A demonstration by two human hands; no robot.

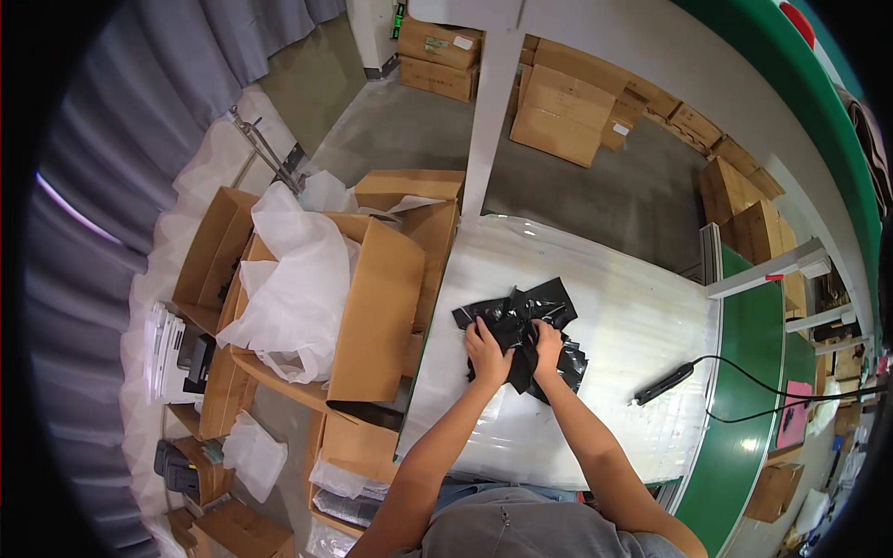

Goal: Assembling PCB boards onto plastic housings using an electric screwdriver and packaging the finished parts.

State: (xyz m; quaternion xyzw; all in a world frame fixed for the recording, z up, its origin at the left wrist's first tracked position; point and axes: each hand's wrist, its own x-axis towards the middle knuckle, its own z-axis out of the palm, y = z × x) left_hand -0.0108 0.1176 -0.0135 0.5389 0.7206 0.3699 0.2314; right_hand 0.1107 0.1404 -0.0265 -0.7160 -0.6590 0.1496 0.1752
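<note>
A crumpled heap of shiny black plastic bags (pixel 549 299) lies on the white, film-covered tabletop (pixel 642 307). On the heap's left side is my left hand (pixel 488 355), its fingers bent over the plastic and its thumb toward the middle. My right hand (pixel 548 350) grips the plastic on the right side, with its fingers curled into the folds. Raised folds stand between the two hands, and fanned plastic edges show below the right wrist. The fingertips of both hands are partly hidden in the black material.
A black pen-shaped electric tool (pixel 665 383) with a cable lies to the right on the tabletop. Open cartons (pixel 377 321), one with white foam sheeting (pixel 298 279), stand at the table's left. A white post (pixel 488 121) rises at the far edge; a green surface (pixel 749 372) adjoins the right side.
</note>
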